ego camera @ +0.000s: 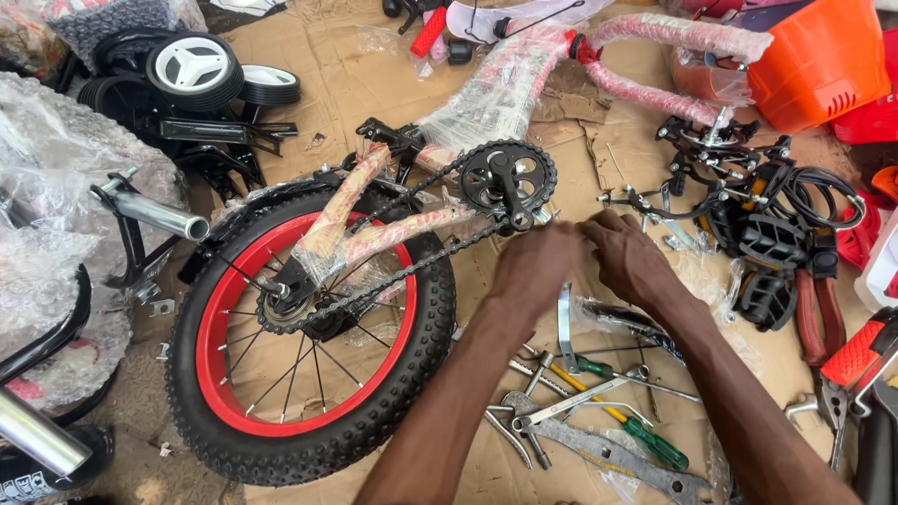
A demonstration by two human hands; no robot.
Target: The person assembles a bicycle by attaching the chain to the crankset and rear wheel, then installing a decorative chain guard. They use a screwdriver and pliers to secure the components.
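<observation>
Left hand (pixel 543 266): fingers curled, meeting right hand, pinched item hidden | Right hand (pixel 629 254): fingers bunched against left, grip contents cannot tell | Crank and chainring (pixel 506 180): just left of both hands, on wrapped bicycle frame (pixel 496 89) | Rear wheel (pixel 309 332): red rim, lower left | Screwdrivers and wrenches (pixel 599 411): on cardboard below hands | Pedals (pixel 767 252): right.

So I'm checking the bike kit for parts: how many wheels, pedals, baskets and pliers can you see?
Big wheel with red rim: 1
Small white training wheels: 2
Black pedals: 2
Orange basket: 1
Red-handled pliers: 1
Total: 7
</observation>
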